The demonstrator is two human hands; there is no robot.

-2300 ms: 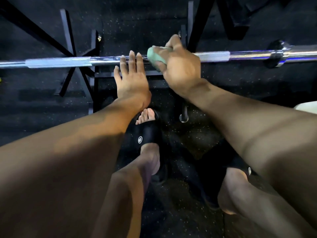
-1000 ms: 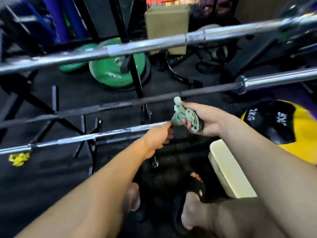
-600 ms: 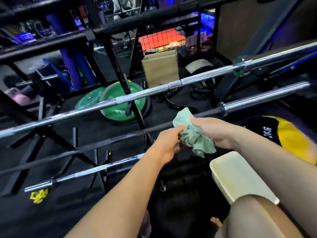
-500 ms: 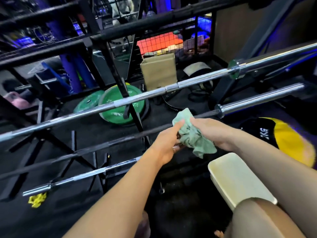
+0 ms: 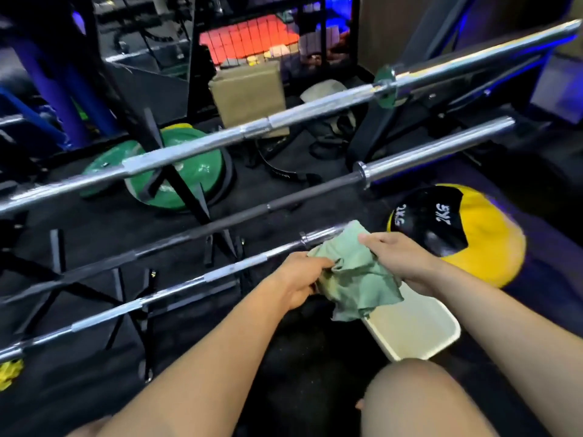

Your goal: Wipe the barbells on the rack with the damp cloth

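Observation:
A crumpled pale green cloth (image 5: 356,275) hangs between both hands, just in front of the lowest barbell. My left hand (image 5: 299,280) grips its left side and my right hand (image 5: 399,255) pinches its upper right part. The lowest chrome barbell (image 5: 176,290) runs from bottom left up to the cloth, which hides its right end. Above it lies a dark-shafted barbell (image 5: 239,220) with a chrome sleeve. A third chrome barbell (image 5: 252,132) with a green collar sits highest on the black rack (image 5: 186,197).
A yellow and black medicine ball (image 5: 467,228) marked 2KG lies right of the hands. A cream pad (image 5: 413,329) sits below the cloth, beside my knee (image 5: 422,402). Green weight plates (image 5: 186,178), a tan box (image 5: 249,93) and black straps lie on the dark floor behind the rack.
My view rose from the lowest bar to the whole rack. My right hand lifted the cloth off the bar, my left hand took hold of it, and the cloth opened out between both hands.

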